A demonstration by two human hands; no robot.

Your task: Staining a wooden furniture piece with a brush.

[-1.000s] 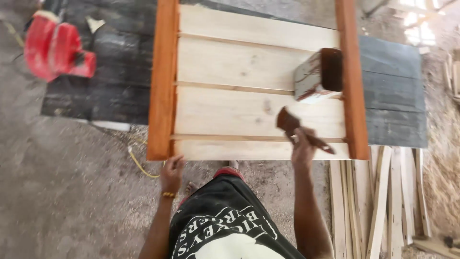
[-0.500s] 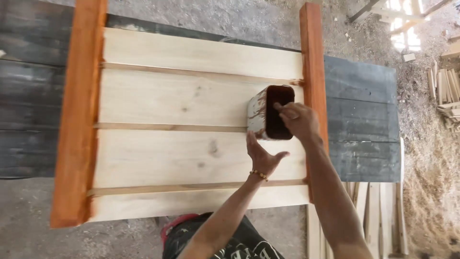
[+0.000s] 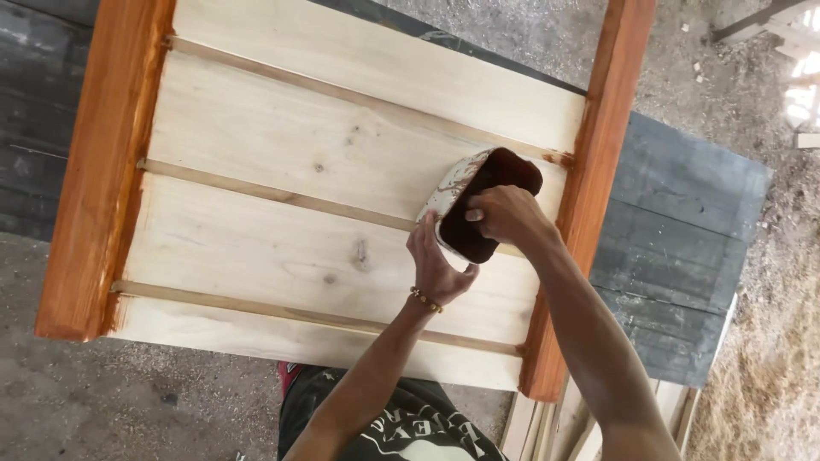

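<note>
A stained rectangular tin [image 3: 478, 209] with dark brown stain inside rests tilted on a pale slatted wooden panel [image 3: 282, 248]. The panel has two side rails, the left rail [image 3: 102, 171] and the right rail [image 3: 589, 196], both coated orange-brown. My right hand [image 3: 506, 215] is closed over the tin's near rim, thumb on the edge. My left hand [image 3: 437, 266] cups the tin's lower side from below. No brush shows; whatever the right fist holds is hidden.
The panel lies on dark grey boards [image 3: 683, 239] over a dusty concrete floor [image 3: 102, 401]. Loose pale wood strips [image 3: 547, 427] lie beside my legs at the lower right, and sawdust covers the ground at the far right [image 3: 769, 358].
A second ago my right hand held a brush low over the panel and my left hung by the edge. Both hands have since reached up to the tin, and the view has moved closer.
</note>
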